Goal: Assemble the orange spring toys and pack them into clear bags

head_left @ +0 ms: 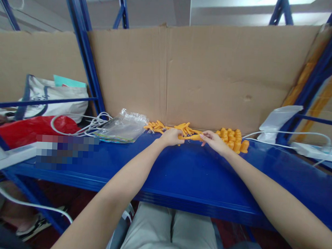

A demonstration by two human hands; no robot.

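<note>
Between my two hands, just above the blue shelf top (180, 170), is a long orange plastic piece (193, 137). My left hand (171, 137) is closed around its left end, and the fingertips of my right hand (213, 140) pinch its right end. What exactly the piece is cannot be made out at this size. Behind my hands lie several orange branching pieces (183, 128), with small silvery bits among them. Beyond my right wrist stands a cluster of orange, rounded, cup-like pieces (232, 139) packed close together.
Left of the orange pieces lies a clear plastic bag (124, 128), beside coiled white cables (92, 124). A cardboard panel (213, 78) closes off the back. Blue uprights (84, 53) flank the shelf. At right are a white power strip (317, 150) and a translucent pouch (279, 121).
</note>
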